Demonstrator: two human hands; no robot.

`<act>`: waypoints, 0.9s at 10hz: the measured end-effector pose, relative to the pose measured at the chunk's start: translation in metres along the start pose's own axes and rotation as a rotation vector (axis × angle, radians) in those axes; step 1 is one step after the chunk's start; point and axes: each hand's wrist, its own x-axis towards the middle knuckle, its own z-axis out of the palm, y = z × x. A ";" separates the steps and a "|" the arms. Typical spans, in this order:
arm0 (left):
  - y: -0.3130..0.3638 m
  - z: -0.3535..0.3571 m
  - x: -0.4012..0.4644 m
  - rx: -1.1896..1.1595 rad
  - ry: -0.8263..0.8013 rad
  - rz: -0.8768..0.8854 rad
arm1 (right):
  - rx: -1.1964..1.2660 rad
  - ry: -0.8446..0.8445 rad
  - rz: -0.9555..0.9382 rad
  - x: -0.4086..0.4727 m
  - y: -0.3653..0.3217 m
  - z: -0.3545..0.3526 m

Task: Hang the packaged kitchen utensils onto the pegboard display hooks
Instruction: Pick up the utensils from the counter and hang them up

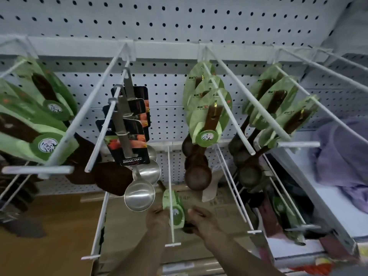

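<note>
Both hands grip 1 green-carded utensil (173,210) low at the center: the left hand (157,217) pinches its left edge, the right hand (201,221) curls round its lower right side. It sits against a thin white lower hook (170,196). Above hang steel ladles (139,194) and wooden spoons (197,176) on the pegboard (179,18).

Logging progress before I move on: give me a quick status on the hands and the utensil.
Both hands, left and right, grip green-carded utensil at lower hook. Steel ladles hang close left.
</note>
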 end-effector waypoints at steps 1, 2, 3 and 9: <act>-0.009 0.003 0.014 -0.022 0.017 0.061 | 0.011 0.012 0.006 0.005 -0.002 -0.003; -0.012 0.004 0.008 -0.057 0.035 -0.048 | 0.007 0.040 0.039 0.004 -0.002 -0.005; -0.025 0.006 0.008 -0.037 0.000 -0.052 | -0.007 0.078 0.027 -0.001 -0.002 -0.010; -0.039 0.057 -0.157 -0.304 0.031 0.167 | -0.188 -0.242 -0.084 -0.123 -0.040 -0.092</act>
